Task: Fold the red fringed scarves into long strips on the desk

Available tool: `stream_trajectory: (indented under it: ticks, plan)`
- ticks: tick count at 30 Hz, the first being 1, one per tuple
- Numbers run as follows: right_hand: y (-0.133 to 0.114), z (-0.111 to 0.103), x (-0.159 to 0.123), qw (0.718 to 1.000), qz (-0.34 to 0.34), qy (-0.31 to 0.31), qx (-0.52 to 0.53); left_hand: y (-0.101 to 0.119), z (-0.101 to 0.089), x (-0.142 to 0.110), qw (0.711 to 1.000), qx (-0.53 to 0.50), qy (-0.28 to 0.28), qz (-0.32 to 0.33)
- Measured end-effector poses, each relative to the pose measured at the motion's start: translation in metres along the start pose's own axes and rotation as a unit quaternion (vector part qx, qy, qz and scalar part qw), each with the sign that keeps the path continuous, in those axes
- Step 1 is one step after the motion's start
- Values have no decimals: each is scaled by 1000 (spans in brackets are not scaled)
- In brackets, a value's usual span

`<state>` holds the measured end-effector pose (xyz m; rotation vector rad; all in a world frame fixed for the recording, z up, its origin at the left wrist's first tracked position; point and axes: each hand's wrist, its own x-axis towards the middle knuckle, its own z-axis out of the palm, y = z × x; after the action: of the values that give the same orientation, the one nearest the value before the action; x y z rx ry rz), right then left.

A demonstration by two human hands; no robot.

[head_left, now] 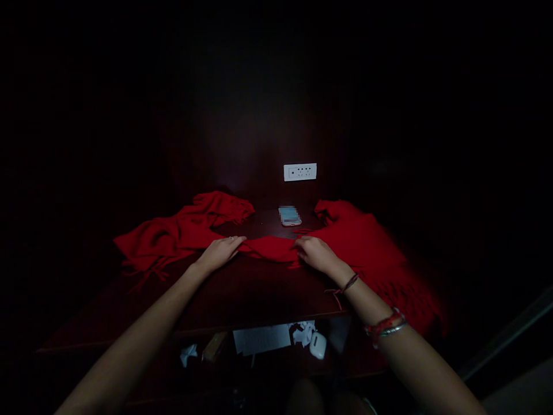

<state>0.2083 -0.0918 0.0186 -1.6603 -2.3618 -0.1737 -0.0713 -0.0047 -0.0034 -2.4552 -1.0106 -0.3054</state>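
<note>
A red fringed scarf [270, 248] lies spread across the dark desk, its middle a narrow band between my hands. My left hand [221, 253] is closed on the left part of this band, with a ring on one finger. On the other side, my right hand [317, 253] pinches the band with bent fingers; its fingertips are partly hidden by the cloth. To the left the scarf is bunched in loose folds. Its right part lies wider and flatter, with tassels trailing toward the desk's right front.
Behind the scarf lies a phone [289, 215], below a white wall socket [300, 172]. Under the desk's front edge, an open drawer or shelf holds a white earbud case [318, 344], paper [262, 340] and a small box [215, 346]. The surroundings are very dark.
</note>
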Motion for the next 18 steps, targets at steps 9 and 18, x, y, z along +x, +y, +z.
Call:
stream_trajectory:
  ticks: [9,18]
  plan:
    - [-57,10,40,994,-101,0,-53,1,0,-2,998,-17,55,2]
    - [-69,23,60,997,-69,22,-10,-3,-6,-5,990,38,91,-99]
